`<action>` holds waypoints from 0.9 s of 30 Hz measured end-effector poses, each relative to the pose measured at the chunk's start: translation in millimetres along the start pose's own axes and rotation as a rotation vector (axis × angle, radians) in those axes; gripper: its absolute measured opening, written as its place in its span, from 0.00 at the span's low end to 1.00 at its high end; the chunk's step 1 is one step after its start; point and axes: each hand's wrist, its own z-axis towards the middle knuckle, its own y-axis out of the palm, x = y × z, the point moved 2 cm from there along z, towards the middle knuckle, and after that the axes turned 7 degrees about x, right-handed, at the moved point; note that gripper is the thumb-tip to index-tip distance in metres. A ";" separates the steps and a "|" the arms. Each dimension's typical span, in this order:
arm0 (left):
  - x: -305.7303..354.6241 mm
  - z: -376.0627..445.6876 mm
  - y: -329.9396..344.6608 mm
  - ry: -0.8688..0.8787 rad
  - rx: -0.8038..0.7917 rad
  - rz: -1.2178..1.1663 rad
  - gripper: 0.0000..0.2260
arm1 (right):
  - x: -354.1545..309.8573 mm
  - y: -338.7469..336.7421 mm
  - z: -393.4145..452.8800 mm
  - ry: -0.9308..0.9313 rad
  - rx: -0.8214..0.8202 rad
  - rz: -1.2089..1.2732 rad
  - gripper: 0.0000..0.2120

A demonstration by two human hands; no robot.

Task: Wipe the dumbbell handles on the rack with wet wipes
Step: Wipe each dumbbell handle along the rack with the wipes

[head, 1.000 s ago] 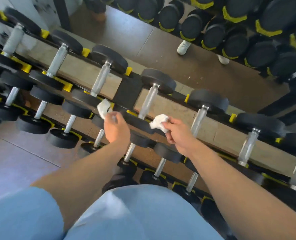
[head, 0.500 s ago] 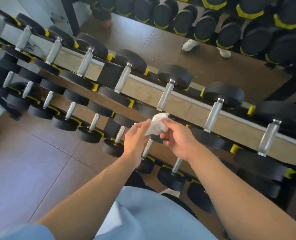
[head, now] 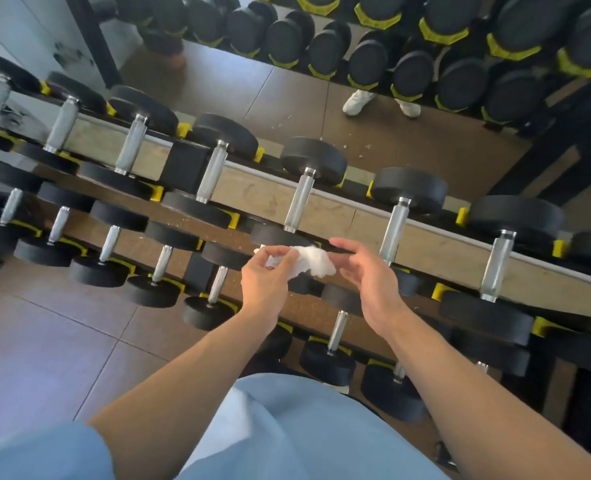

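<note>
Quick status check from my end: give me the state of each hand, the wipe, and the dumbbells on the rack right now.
left hand: pinches the wipe, fingers curled on it
right hand: fingers relaxed beside the wipe; contact unclear
wet wipe: crumpled, held in the air in front of the rack
dumbbells: lying in their cradles, no hand on any handle
rack: loaded on every tier in view

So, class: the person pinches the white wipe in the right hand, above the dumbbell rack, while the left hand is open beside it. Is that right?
Not quite. The head view shows the left hand pinching the white wipe, while the right hand is open beside it. Both hands are above the dumbbell rack.
</note>
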 end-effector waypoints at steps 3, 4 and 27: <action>12.4 9.8 1.1 0.058 -0.091 0.015 0.05 | -5.8 7.0 9.2 0.036 -0.024 -0.066 0.18; 16.5 14.5 0.7 0.076 -0.122 0.016 0.04 | -5.9 10.4 11.8 0.057 -0.021 -0.098 0.19; 54.2 72.6 -23.0 0.038 -0.273 0.090 0.12 | -38.0 66.2 33.7 0.040 0.300 0.042 0.07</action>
